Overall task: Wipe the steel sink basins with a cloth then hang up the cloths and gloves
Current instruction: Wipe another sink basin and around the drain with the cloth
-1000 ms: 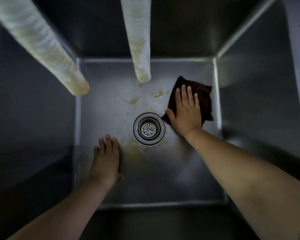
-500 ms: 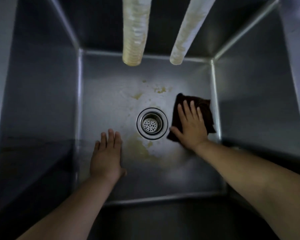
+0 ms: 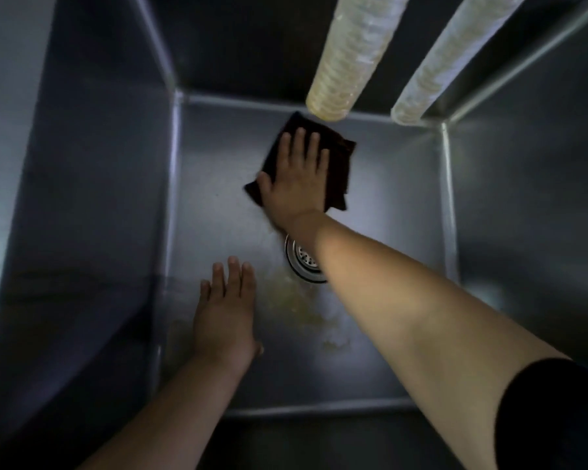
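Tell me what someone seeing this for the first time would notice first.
The right hand pressed flat on a dark cloth at the far end of the steel sink floor, just under two pale hoses hanging in from above. Then the left hand resting flat on the near floor, beside yellowish grime in front of the drain.
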Demonstrator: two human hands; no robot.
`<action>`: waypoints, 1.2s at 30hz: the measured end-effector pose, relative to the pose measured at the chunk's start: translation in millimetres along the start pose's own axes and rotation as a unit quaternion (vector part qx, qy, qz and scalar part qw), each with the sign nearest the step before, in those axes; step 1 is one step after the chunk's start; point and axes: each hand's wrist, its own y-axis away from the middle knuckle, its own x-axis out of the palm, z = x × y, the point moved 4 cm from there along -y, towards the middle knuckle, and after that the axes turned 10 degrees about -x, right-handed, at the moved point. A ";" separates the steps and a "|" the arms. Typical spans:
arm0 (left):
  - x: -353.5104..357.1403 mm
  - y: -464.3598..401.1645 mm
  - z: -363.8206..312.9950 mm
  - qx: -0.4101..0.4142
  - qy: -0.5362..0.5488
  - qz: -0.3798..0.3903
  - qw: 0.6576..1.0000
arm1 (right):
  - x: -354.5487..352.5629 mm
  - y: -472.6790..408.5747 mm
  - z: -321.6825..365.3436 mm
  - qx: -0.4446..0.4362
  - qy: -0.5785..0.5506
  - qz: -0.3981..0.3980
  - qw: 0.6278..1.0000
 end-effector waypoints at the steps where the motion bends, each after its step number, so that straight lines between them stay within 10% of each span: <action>1: 0.1 -0.2 0.1 0.000 0.000 -0.001 1.000 | 0.0 -2.5 22.6 -0.036 -0.005 0.007 0.999; 10: -2.9 3.6 -1.4 -0.006 0.002 0.008 1.000 | 1.8 -0.6 48.0 -0.244 0.002 0.022 0.970; 23: -3.2 3.1 0.8 -0.008 -0.019 -0.004 1.000 | -1.7 61.2 -191.9 0.131 0.000 -0.001 0.991; 29: -0.6 -0.9 2.5 -0.012 -0.022 0.010 1.000 | -7.1 1.6 -176.8 0.308 -0.092 -0.049 0.946; 36: 3.1 -3.6 1.5 -0.019 -0.017 0.016 1.000 | -3.6 -34.6 -93.0 0.255 -0.060 -0.072 0.962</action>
